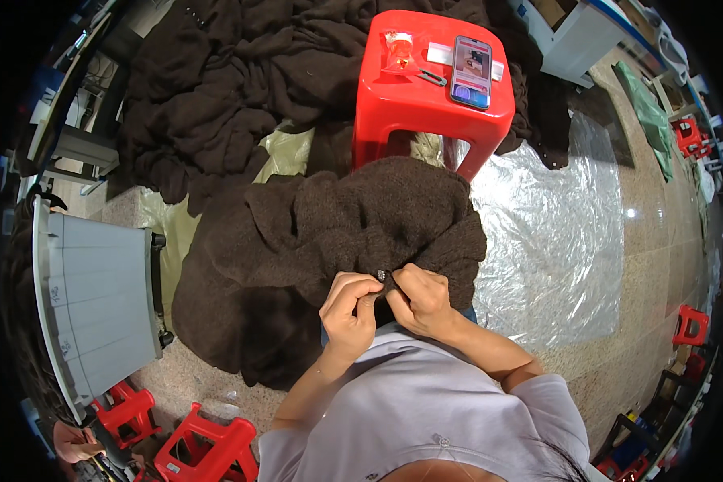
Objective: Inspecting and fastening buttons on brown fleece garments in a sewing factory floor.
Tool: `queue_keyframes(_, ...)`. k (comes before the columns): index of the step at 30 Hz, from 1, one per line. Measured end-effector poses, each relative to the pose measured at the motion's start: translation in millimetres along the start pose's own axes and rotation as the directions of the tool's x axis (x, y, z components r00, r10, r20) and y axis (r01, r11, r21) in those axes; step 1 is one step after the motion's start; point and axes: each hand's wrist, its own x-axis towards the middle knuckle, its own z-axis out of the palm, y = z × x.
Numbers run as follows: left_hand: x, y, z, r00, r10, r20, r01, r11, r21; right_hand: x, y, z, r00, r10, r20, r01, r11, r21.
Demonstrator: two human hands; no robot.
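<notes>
Head view: a person sits over a dark brown knitted garment (353,233) that lies bunched across the lap and spills onto the floor ahead and to the left. Both hands are brought together at the garment's near edge, right in front of the body. The left hand (348,309) is curled closed, pinching a fold of the knit; the right hand (422,299) is likewise closed on the cloth just beside it, thumb and fingers gripping. Between the two sets of fingertips sits a small pale button (381,275), touching the knit and held at the point where the hands meet. It lies at the upper tips of both hands, about equally near to each, and the gripped edge of the garment runs roughly left to right across the body, with the bulk of the cloth extending away from the person.

Beyond the garment stands a red plastic stool (426,88) serving as a small surface; on it lie a phone (471,71) with its screen lit, a small clear container (399,50) and a dark metal tool (431,77). Behind the stool a large heap of more brown knitwear (233,80) covers the floor. A clear plastic sheet (554,241) is spread to the right, a grey crate (96,297) stands to the left, and more red stools (205,450) sit at lower left.
</notes>
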Motion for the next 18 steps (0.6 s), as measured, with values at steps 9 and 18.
queue_keyframes(9, -1, -59, -77, 0.922, -0.357, 0.151, 0.292, 0.896, 0.335, 1, 37, -49, 0.932, 0.225, 0.283, -0.179, 0.968, -0.177)
queue_keyframes(18, 31, 1, -75, 0.651, -0.660, 0.375, 0.742, 0.451, -0.496, 21, 38, -104, 0.773, 0.438, 0.460, -0.580, 0.781, 0.230)
